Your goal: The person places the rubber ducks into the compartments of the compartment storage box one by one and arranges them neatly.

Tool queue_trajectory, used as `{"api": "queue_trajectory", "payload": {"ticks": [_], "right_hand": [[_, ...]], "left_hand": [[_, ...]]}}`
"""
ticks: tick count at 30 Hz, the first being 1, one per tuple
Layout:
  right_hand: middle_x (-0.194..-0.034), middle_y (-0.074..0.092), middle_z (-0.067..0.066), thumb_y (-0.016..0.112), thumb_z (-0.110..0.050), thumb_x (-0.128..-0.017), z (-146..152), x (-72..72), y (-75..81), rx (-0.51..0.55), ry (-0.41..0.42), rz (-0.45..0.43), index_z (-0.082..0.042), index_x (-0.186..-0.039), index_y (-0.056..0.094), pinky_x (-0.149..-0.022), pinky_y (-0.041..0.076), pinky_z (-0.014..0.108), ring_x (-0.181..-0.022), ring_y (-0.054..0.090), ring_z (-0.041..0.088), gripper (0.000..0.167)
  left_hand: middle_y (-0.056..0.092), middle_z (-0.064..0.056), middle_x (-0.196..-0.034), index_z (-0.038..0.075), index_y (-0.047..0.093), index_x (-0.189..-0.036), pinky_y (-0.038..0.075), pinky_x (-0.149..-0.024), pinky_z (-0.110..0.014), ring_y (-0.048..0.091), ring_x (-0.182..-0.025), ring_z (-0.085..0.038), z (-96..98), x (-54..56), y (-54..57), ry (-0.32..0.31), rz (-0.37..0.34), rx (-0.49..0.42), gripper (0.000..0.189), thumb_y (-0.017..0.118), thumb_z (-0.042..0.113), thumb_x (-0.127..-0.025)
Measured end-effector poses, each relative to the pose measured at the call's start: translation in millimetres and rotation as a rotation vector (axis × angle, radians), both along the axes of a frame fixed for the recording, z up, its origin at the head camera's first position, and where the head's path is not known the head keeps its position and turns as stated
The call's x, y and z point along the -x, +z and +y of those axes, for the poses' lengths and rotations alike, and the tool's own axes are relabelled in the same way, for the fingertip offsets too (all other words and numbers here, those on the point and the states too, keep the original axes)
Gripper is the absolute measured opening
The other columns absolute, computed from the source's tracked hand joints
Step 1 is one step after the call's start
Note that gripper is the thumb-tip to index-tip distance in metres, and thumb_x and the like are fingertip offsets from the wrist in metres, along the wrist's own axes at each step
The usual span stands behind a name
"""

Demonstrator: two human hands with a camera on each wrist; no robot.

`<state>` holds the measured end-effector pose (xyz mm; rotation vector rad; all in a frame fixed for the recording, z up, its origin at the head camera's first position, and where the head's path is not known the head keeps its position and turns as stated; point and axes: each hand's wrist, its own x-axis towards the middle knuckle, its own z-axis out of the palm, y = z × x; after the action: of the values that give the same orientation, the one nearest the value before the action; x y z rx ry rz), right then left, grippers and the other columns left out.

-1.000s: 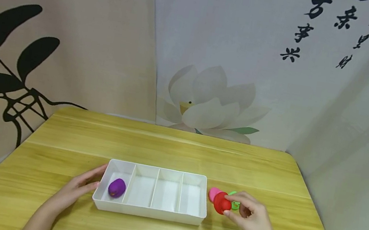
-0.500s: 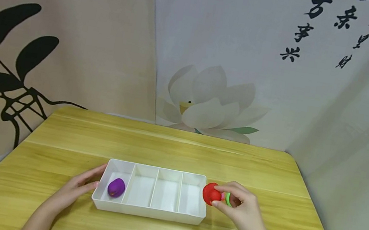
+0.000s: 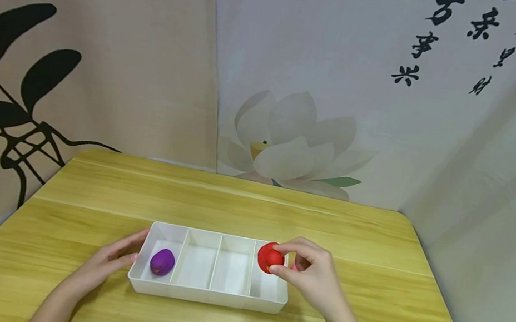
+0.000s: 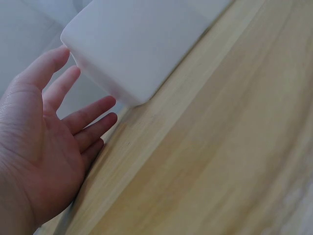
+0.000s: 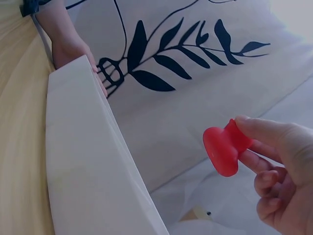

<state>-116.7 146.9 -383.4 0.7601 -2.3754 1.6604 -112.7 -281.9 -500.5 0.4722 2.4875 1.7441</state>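
A white divided tray point(image 3: 228, 300) with several compartments stands on the wooden table. In its leftmost compartment lies a purple rounded piece point(image 3: 163, 262). My left hand point(image 3: 102, 266) rests against the tray's left end, its fingers extended at the wall in the left wrist view. Between thumb and forefinger, my right hand point(image 3: 313, 274) pinches a red rubbery piece point(image 5: 221, 152) with a broad rounded end and a narrower part at the fingers. In the head view this red piece overlaps the rightmost compartment. The right wrist view shows it above the tray's rim.
A bit of a pink piece point(image 3: 294, 266) shows behind my right hand, at the tray's right end. The wooden table point(image 3: 353, 232) runs back to a hanging cloth point(image 3: 316, 52) printed with a lotus and characters. Dark printed leaves mark the cloth at left.
My right hand has carried the red piece left and up, from beside the tray to over its right end. The green piece is now hidden from view. My left hand stays in place.
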Motion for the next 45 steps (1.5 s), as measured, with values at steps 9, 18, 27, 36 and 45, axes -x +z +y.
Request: {"api": "queue_trajectory", "payload": {"ticks": [9, 18, 27, 36, 45], "right_hand": [[-0.086, 0.066, -0.001, 0.086, -0.011, -0.071, -31, 10.6, 0.9, -0.022, 0.058, -0.043, -0.011, -0.097, 0.076, -0.053, 0.029, 0.019, -0.060, 0.038, 0.015, 0.028], [-0.083, 0.063, -0.007, 0.086, -0.016, -0.072, -58, 18.6, -2.9, -0.056, 0.097, -0.051, -0.016, -0.094, 0.076, -0.053, 0.031, 0.020, -0.061, 0.039, 0.012, 0.024], [-0.084, 0.065, -0.014, 0.087, -0.014, -0.069, -79, 24.6, -13.8, -0.082, 0.119, -0.052, -0.016, -0.094, 0.076, -0.052, 0.034, 0.020, -0.059, 0.041, 0.008, 0.027], [-0.083, 0.064, -0.015, 0.087, -0.018, -0.070, -100, 30.2, -28.8, -0.143, 0.127, -0.105, -0.018, -0.093, 0.076, -0.052, 0.036, 0.020, -0.059, 0.043, 0.007, 0.026], [-0.080, 0.062, -0.015, 0.088, -0.019, -0.068, -111, 39.2, -50.3, -0.191, 0.137, -0.109, -0.016, -0.092, 0.075, -0.055, 0.039, 0.020, -0.061, 0.046, 0.006, 0.027]], "left_hand": [[0.037, -0.019, -0.147, 0.010, 0.037, -0.148, 0.031, -0.099, -0.025, 0.034, -0.125, 0.006, 0.6, 1.9, 1.2, 0.006, -0.013, -0.003, 0.050, 0.051, 0.011, -0.100], [0.037, -0.018, -0.148, 0.010, 0.038, -0.148, 0.029, -0.097, -0.016, 0.034, -0.126, 0.005, 0.3, 3.1, 0.9, 0.009, -0.015, -0.017, 0.050, 0.051, 0.010, -0.099], [0.037, -0.020, -0.147, 0.010, 0.037, -0.148, 0.028, -0.096, -0.013, 0.035, -0.125, 0.006, 0.8, 4.2, -0.4, -0.001, -0.013, -0.030, 0.050, 0.051, 0.010, -0.099], [0.038, -0.018, -0.147, 0.009, 0.038, -0.148, 0.028, -0.096, -0.013, 0.036, -0.125, 0.006, 0.0, 3.1, -3.6, 0.000, -0.012, -0.036, 0.050, 0.051, 0.009, -0.099], [0.040, -0.015, -0.147, 0.009, 0.037, -0.148, 0.029, -0.096, -0.013, 0.036, -0.126, 0.005, 0.3, 1.9, -4.5, -0.003, -0.009, -0.042, 0.050, 0.051, 0.008, -0.099]]}}
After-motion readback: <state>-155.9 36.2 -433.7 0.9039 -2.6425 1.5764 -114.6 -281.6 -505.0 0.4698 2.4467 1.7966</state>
